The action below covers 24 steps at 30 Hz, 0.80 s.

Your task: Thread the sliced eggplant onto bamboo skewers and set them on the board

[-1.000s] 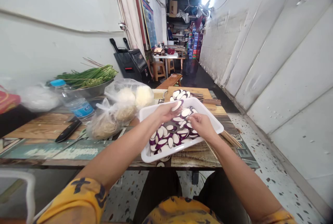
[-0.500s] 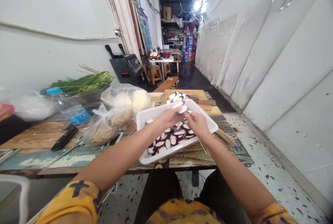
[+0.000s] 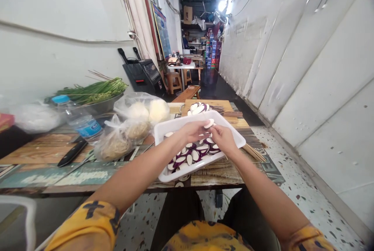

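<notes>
My left hand (image 3: pixel 195 132) pinches a pale eggplant slice (image 3: pixel 209 123) above the far part of a white plastic tray (image 3: pixel 233 153). Close beside it, my right hand (image 3: pixel 223 138) is closed around a thin bamboo skewer, mostly hidden by the fingers; the fingertips of both hands meet at the slice. Purple-edged eggplant slices (image 3: pixel 195 155) lie loose in the tray beneath my hands. Past the tray's far rim, more eggplant slices (image 3: pixel 199 108) rest in a pile on a wooden cutting board (image 3: pixel 223 105).
Bamboo skewers (image 3: pixel 253 151) lie right of the tray, and a wooden-handled knife (image 3: pixel 233 114) rests on the board. To the left are tied plastic bags (image 3: pixel 113 146), a water bottle (image 3: pixel 84 122), a black-handled knife (image 3: pixel 73 153) and a bowl of greens (image 3: pixel 102 103).
My left hand has shifted slightly right and lower, bringing the eggplant slice closer to my right hand's fingertips. The right hand stays almost in place.
</notes>
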Each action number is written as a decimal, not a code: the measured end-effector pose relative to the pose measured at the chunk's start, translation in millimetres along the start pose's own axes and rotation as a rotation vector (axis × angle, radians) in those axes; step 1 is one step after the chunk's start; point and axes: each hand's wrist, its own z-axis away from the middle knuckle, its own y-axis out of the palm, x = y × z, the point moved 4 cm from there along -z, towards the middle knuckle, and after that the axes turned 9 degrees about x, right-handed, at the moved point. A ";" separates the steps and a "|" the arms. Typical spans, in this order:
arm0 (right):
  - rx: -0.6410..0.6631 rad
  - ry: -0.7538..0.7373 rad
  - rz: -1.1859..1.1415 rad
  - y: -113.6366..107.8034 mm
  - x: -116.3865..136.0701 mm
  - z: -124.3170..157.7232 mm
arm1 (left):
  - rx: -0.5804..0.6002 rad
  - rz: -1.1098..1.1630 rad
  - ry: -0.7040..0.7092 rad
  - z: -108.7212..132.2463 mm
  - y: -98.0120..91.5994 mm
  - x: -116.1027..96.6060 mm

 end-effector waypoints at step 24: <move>-0.114 0.113 -0.040 -6.7 -5.4 2.9 | -0.459 -1.034 0.286 0.0 -39.3 -30.9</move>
